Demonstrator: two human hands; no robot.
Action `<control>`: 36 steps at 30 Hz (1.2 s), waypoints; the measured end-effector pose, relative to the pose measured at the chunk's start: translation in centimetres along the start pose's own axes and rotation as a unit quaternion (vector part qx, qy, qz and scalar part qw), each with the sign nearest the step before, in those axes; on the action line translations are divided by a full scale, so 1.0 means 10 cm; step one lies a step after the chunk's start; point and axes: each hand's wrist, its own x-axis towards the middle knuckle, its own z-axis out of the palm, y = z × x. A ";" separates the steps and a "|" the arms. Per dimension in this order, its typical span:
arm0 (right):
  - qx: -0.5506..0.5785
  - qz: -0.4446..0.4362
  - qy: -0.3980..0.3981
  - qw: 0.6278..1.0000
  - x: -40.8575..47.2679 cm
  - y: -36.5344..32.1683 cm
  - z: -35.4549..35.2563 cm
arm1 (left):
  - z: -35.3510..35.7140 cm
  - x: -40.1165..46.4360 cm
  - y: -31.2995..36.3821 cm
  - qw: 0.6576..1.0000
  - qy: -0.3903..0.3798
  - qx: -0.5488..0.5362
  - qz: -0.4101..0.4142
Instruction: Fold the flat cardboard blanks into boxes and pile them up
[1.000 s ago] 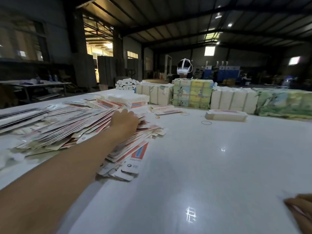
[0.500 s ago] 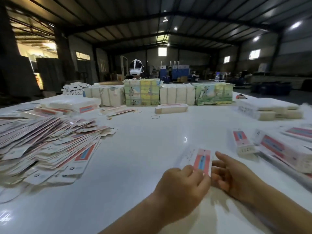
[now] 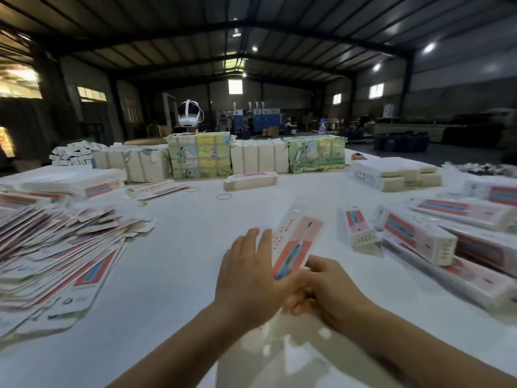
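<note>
1. Print on the flat blank [image 3: 297,242] is showing a pink and red panel with a blue strip and rows of small red dots; no lettering is reading clearly. Folded boxes [image 3: 419,236] at right are carrying the same red-and-blue design, writing too small to tell.
2. Left hand [image 3: 249,273] is reaching forward over the white desk [image 3: 173,275], its fingers [image 3: 251,242] lying straight along the blank's left edge, thumb crossing under the near end.
3. Right hand [image 3: 321,287] is sitting just beside the left, its fingers [image 3: 296,303] curling in and pinching the blank's near end.
4. The blank is being held above the desk's centre, tilting up and away from the person, long axis pointing toward the far stacks.
5. A fanned heap of flat blanks [image 3: 56,253] is lying at left, well apart from the hands. Rubber bands [image 3: 224,196] are lying beyond.
6. Bundled packs [image 3: 200,155] with coloured pictures are standing in a row at the far edge; a white headset [image 3: 190,114] is perching behind them.
7. Against half a second ago: the blank has been raised off the desk, and the left fingers have been straightened from a curled grip.
</note>
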 end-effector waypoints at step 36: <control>-0.151 -0.112 0.050 0.981 0.03 0.13 0.00 | 0.13 -0.03 -0.33 0.967 0.124 0.222 0.003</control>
